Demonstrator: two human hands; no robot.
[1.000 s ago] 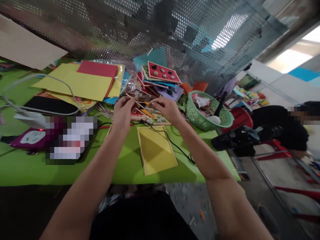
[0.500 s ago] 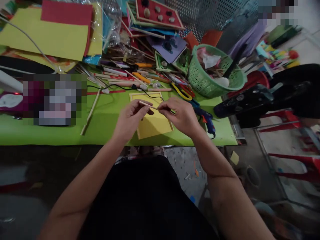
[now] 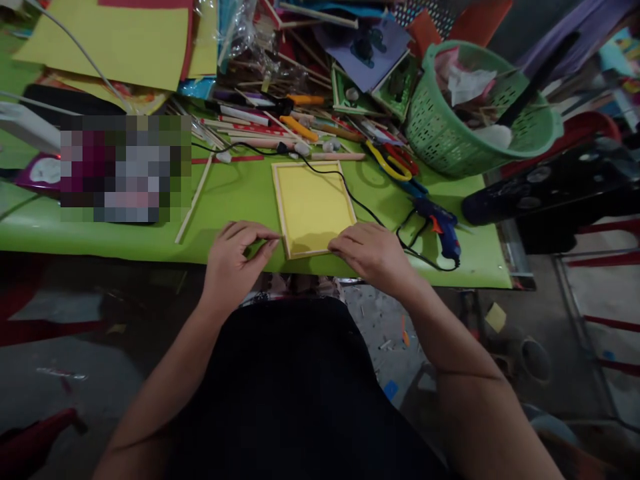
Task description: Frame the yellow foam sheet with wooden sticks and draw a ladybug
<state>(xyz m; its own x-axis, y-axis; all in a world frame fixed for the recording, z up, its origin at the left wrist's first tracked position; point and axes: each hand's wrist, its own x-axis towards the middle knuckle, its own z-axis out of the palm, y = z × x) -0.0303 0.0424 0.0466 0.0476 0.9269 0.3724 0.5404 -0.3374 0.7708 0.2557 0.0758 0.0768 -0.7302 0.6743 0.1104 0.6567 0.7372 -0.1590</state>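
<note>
A yellow card (image 3: pixel 315 207) edged with thin wooden sticks lies on the green tabletop in front of me. At its lower right corner my right hand (image 3: pixel 373 257) has its fingers closed on the end of the thin wooden stick (image 3: pixel 310 253) along the near edge. My left hand (image 3: pixel 237 263) is beside the card's lower left side, thumb and forefinger pinched together close to the left stick. Whatever those fingertips hold, if anything, is too small to make out. A black cord (image 3: pixel 360 200) passes over the card's upper right part.
A blue glue gun (image 3: pixel 440 230) lies at the right, near yellow-handled scissors (image 3: pixel 387 163). Behind stands a green basket (image 3: pixel 450 140) with scraps. Pens, sticks and coloured paper (image 3: pixel 115 47) crowd the back. A loose wooden stick (image 3: pixel 195 200) rests left of the card.
Both hands have come down from above the card to its near edge and moved apart. The stick held up between them now lies along that edge. The view has shifted.
</note>
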